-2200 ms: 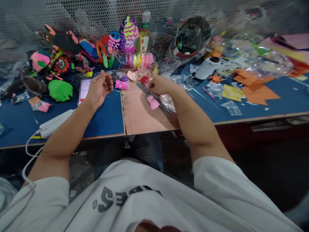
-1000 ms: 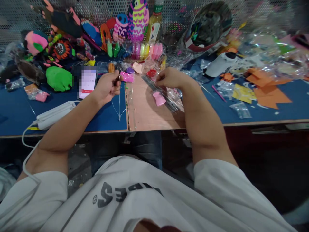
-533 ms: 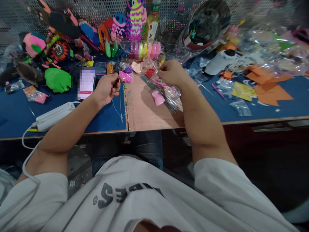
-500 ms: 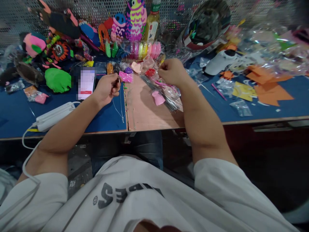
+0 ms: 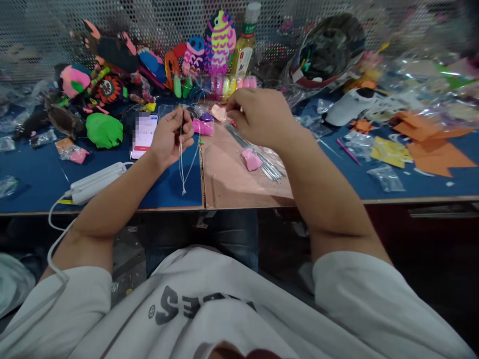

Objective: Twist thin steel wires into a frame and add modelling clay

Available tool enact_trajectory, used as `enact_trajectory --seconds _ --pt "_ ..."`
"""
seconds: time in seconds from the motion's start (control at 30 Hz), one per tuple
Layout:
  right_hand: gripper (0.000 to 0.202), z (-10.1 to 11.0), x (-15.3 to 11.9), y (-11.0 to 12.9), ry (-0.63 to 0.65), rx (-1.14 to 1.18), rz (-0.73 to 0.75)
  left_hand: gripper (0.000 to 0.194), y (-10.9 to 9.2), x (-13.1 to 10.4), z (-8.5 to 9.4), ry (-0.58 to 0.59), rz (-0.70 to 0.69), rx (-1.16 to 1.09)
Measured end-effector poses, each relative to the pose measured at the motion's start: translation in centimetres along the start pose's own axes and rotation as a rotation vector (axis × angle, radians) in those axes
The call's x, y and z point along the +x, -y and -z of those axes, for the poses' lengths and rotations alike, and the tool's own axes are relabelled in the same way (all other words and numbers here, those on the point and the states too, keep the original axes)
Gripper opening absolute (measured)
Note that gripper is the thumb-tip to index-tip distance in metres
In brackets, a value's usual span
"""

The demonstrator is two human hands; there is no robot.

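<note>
My left hand [image 5: 172, 138] is closed around a thin white cord [image 5: 181, 174], whose loop hangs down over the table edge of the blue mat and ends in a knot. Something small and dark shows between those fingertips, too hidden to name. My right hand [image 5: 264, 115] hovers over the middle of the table, its thumb and fingers bent together in a pinch; what they hold, if anything, is hidden. Under it lie a bundle of thin metal wires [image 5: 270, 167] and a pink lump of clay [image 5: 251, 159]. Between my hands sits a pink packet [image 5: 202, 127].
A phone [image 5: 144, 135] and a white power strip [image 5: 99, 182] lie left, by a green clay piece [image 5: 104, 130]. Behind stand a fish-shaped clay figure [image 5: 220, 45], a bottle [image 5: 245, 45] and an upturned hat [image 5: 329, 52]. Orange sheets [image 5: 430, 149] lie right.
My right hand has come left, toward my left hand, away from the plastic packets. My left hand keeps hold of the cord. The view has shifted slightly.
</note>
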State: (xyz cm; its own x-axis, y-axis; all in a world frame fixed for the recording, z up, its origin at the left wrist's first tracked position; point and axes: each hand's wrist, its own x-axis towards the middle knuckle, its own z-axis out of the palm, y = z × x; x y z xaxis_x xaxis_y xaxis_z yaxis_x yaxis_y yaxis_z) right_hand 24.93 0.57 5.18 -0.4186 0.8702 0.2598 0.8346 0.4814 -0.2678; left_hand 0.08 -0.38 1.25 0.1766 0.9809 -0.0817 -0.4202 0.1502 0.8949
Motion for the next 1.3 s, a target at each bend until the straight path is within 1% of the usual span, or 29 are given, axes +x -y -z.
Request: enact_trajectory --seconds 0.1,0.2,0.33,0.43,0.5,0.57,0.67,0.73,0.87,1.03,1.17,1.3 --pt "0.023 -0.5 1.1 0.3 0.063 0.07 0.021 0.043 0.0 0.3 0.3 -0.054 -0.11 -0.008" --pt "0.015 -2.0 1.7 0.5 0.056 0.221 0.095 0.046 0.2 0.6 0.5 -0.078 -0.207 -0.022" --pt "0.007 -4.4 1.8 0.1 -0.023 0.451 0.151 0.046 0.2 0.7 0.4 -0.157 -0.198 0.011" --pt "0.012 -5.8 1.6 -0.5 -0.034 0.625 0.193 0.049 0.0 0.7 0.3 -0.19 -0.201 -0.005" --pt "0.02 -6.4 1.5 -0.8 -0.035 0.746 0.188 0.048 0.1 0.8 0.4 -0.172 -0.184 0.011" --pt "0.029 -6.9 1.3 -0.5 -0.011 0.879 0.174 0.044 0.4 0.8 0.3 -0.132 -0.145 0.041" --pt "0.045 -7.7 1.0 0.6 0.059 1.07 0.142 0.037 0.9 0.7 0.2 -0.066 -0.091 0.064" --pt "0.051 -8.2 0.9 1.4 0.101 1.162 0.121 0.034 1.1 0.7 0.2 -0.051 -0.071 0.086" --pt "0.054 -9.0 0.8 2.0 0.158 1.272 0.118 0.028 1.6 0.8 0.4 -0.05 -0.067 0.126" --pt "0.053 -9.7 0.9 1.8 0.134 1.36 0.098 0.018 2.2 1.0 0.7 0.008 -0.128 0.239" --pt "0.055 -10.1 0.9 1.9 0.135 1.404 0.082 0.019 2.3 1.0 0.8 0.054 -0.158 0.28" --pt "0.056 -10.3 0.9 2.0 0.152 1.446 0.077 0.024 2.1 0.6 0.5 0.026 -0.131 0.274"
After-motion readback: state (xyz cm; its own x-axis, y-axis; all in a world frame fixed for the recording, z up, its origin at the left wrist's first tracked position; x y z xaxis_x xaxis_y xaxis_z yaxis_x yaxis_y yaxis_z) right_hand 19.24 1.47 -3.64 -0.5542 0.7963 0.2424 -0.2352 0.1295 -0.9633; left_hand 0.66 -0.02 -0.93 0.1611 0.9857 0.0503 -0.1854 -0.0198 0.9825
